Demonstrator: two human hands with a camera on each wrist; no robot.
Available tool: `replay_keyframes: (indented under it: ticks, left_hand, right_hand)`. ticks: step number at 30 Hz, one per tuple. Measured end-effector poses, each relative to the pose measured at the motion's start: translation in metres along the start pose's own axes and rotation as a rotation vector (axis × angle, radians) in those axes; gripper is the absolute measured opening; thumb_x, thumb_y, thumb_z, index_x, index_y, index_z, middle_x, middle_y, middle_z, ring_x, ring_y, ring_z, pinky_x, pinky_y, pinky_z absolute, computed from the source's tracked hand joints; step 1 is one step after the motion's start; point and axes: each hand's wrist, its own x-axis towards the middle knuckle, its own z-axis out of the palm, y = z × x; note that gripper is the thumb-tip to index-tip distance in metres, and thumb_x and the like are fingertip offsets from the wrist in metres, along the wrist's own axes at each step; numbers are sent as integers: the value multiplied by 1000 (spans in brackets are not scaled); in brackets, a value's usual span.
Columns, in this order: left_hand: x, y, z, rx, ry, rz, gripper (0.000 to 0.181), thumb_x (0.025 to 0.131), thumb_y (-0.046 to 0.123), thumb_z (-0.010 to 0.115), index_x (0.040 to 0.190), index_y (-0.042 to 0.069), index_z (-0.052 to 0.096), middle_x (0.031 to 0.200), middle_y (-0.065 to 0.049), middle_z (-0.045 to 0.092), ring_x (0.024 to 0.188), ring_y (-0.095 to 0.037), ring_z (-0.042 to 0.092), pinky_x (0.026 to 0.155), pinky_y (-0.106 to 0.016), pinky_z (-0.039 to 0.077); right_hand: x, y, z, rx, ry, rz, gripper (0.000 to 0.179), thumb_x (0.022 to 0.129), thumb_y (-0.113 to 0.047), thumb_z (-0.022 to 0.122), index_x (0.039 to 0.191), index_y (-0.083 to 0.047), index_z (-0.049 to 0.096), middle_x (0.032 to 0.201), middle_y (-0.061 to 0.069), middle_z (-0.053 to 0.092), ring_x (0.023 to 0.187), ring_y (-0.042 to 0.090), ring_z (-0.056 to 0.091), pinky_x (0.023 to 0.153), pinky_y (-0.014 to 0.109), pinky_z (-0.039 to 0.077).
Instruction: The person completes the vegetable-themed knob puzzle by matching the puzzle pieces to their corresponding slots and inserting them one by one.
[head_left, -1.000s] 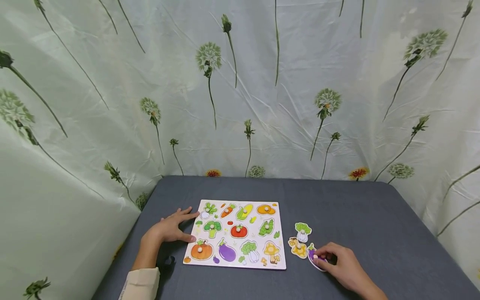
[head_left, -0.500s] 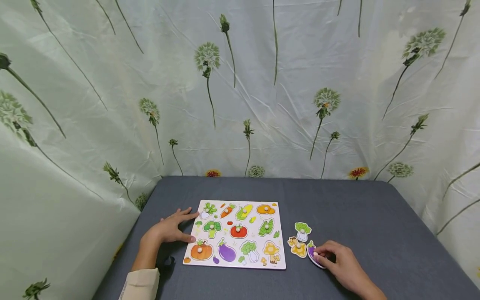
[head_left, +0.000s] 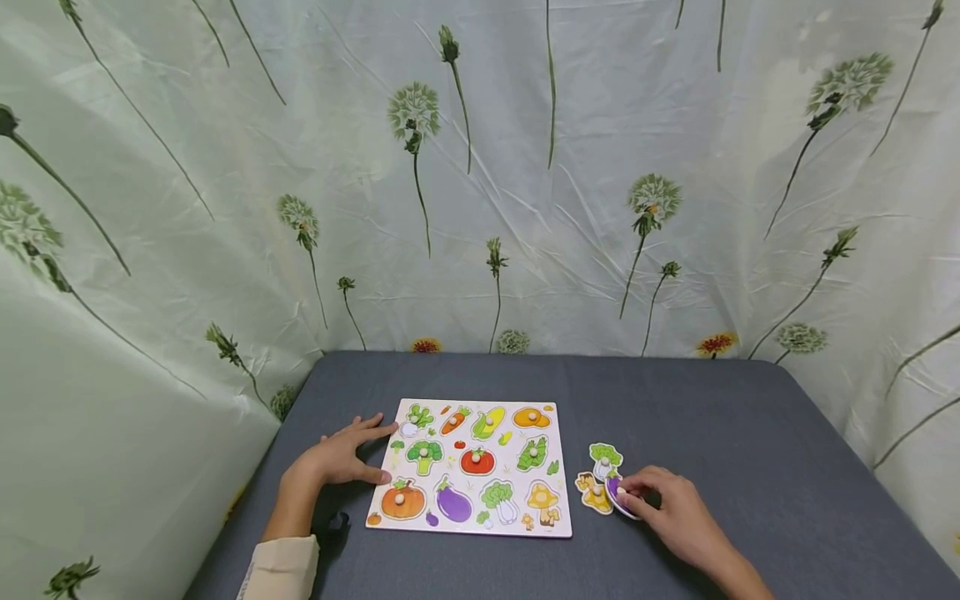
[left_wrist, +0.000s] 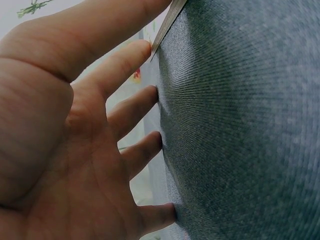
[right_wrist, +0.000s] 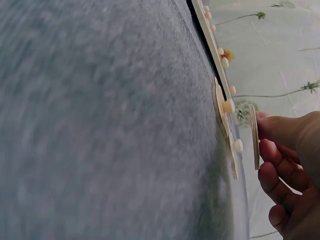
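Note:
A white vegetable puzzle board [head_left: 516, 525] lies on the table. My left hand [head_left: 335, 454] is spread at its left edge, thumb and index finger touching it. In the left wrist view the other fingertips [left_wrist: 152, 145] rest on the cloth. My right hand [head_left: 678, 512] pinches an eggplant puzzle piece [head_left: 613, 486] between thumb and fingers. The right wrist view shows this eggplant piece [right_wrist: 254, 137] edge-on, raised off the table. Close by lie a bok choy piece [head_left: 606, 455] and a mushroom piece [head_left: 596, 498]; the eggplant partly covers the mushroom.
Knobbed pieces such as the pumpkin [head_left: 403, 502], tomato [head_left: 477, 462] and broccoli [head_left: 424, 456] sit in the board. Its eggplant [head_left: 453, 503], bok choy [head_left: 501, 502] and mushroom [head_left: 542, 498] shapes show no knobs. A floral curtain [head_left: 480, 208] hangs behind the grey table [head_left: 712, 425].
My right hand has lifted the eggplant piece and moved it up and left, over the edge of the mushroom piece. The left hand and board have stayed put.

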Motion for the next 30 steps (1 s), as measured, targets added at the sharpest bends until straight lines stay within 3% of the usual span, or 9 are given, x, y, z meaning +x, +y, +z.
replay_keyframes:
  ticks: [5,15,24,30]
  left_hand:
    - [1,-1,1,-2,-3,-8,98,75,46,90,158,24,44,169,-19,26,156,-52,11,109,-87,3]
    - [2,-2,0,-1,1,-10,98,75,47,90,158,25,44,170,-17,26,156,-51,12,110,-87,3]
    - [2,-2,0,0,0,-13,98,74,48,90,158,24,44,169,-18,26,156,-52,12,110,-87,3]
    - [3,-4,3,10,4,-13,98,74,49,90,157,25,45,169,-17,28,156,-52,13,109,-87,4]
  right_hand:
    - [5,-7,3,1,6,-28,10,86,-24,84,86,-30,76,86,-22,66,79,-5,56,73,28,47]
    - [13,-19,16,38,49,-161,14,83,-16,85,85,-26,77,84,-22,66,78,-5,56,71,28,47]
    - [20,-32,27,94,-8,-133,13,85,-15,84,85,-26,76,81,-19,63,73,-4,53,68,27,45]
    - [25,-40,36,97,-59,-106,9,86,-20,84,88,-26,78,86,-21,67,80,-3,57,77,27,47]
